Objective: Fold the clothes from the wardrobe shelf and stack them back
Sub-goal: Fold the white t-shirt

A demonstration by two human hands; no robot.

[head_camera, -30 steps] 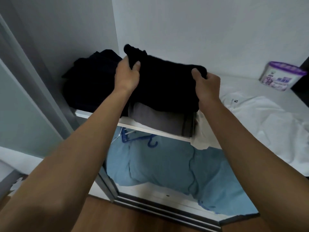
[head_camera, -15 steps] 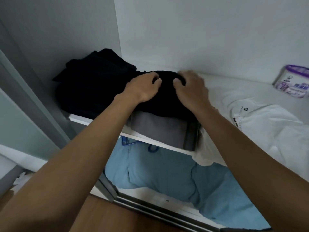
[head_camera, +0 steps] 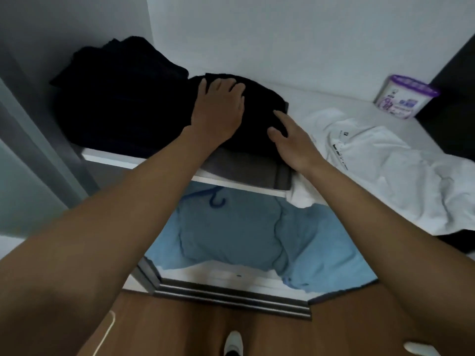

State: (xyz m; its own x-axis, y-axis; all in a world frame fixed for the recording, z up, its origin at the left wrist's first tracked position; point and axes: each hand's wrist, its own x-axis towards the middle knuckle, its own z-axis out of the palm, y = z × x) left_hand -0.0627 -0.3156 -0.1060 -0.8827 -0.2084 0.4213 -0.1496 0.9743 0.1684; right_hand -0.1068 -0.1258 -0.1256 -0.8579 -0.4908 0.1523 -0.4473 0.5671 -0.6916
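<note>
From my remote seat I saw the left hand (head_camera: 218, 109) lying palm down on top of the folded black garment (head_camera: 259, 119), its fingers straight and slightly spread, pressing the cloth and gripping nothing. The right hand (head_camera: 295, 145) was at the garment's near right corner with its fingers extended and loosely apart, the thumb pointing toward the cloth. I could not tell whether it touched the fabric or hung just above it. The black garment sat on a folded grey garment (head_camera: 241, 170), and the two made a small stack at the front of the white wardrobe shelf (head_camera: 110, 157). A heap of dark clothes (head_camera: 120, 98) lay against the stack's left side, in the back corner. Just to the right of the stack, an unfolded white T-shirt (head_camera: 385, 165) was spread across the shelf, one edge hanging over the front. A tub with a purple lid (head_camera: 406, 97) stood at the back right, well apart from the stack. Below the shelf were a blue cloth (head_camera: 231, 232) and a blue hanger (head_camera: 216, 200), then the sliding-door track (head_camera: 231, 295) and the wooden floor (head_camera: 195, 327).
</note>
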